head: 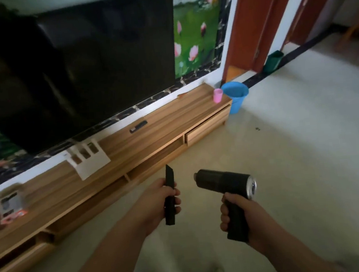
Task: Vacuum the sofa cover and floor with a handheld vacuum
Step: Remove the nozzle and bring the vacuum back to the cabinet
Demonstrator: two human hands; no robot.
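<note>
My right hand [245,215] grips the pistol handle of a black handheld vacuum [222,183], whose barrel points left with its round intake end bare. My left hand [156,201] holds a long, flat black crevice nozzle [170,193] upright, its slanted tip pointing up. Nozzle and vacuum are apart, a short gap between them. Both are held over the pale floor [295,146]. No sofa is in view.
A long low wooden TV cabinet [152,138] runs along the wall on the left under a big dark TV [80,68]. On it lie a remote [138,126], a pink cup [218,95] and white packaging [87,157]. A blue bucket [235,96] stands at its far end, before a doorway.
</note>
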